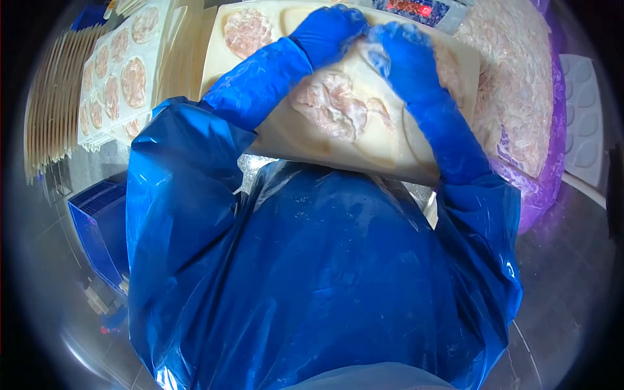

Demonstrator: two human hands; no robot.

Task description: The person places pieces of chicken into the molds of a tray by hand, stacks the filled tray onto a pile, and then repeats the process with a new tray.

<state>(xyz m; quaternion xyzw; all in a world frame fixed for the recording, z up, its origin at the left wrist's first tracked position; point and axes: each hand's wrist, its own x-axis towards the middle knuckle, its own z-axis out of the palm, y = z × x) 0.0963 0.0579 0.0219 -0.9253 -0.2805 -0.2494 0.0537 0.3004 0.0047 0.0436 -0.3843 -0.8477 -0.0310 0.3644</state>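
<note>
Both of my hands wear blue gloves and meet over the far middle of a cream tray point(286, 146) with oval hollows. My left hand point(333, 34) is closed, its fingers curled; what they hold, if anything, is hidden. Close beside it, my right hand point(404, 51) is also closed, with whitish wet residue over its fingers. Just nearer to me lies an uneven piece of raw pale-pink meat point(331, 107), spread past its hollow. A flatter meat portion point(248, 32) fills the far-left hollow. More meat point(447, 73) shows partly behind my right forearm.
At right stands a large bin of raw meat point(510, 91) lined with purple plastic point(556, 123). White trays with filled hollows point(133, 81) are stacked at left, beside more stacked trays point(58, 97). A scale with a red display point(416, 9) sits behind. A blue crate point(101, 224) stands low left.
</note>
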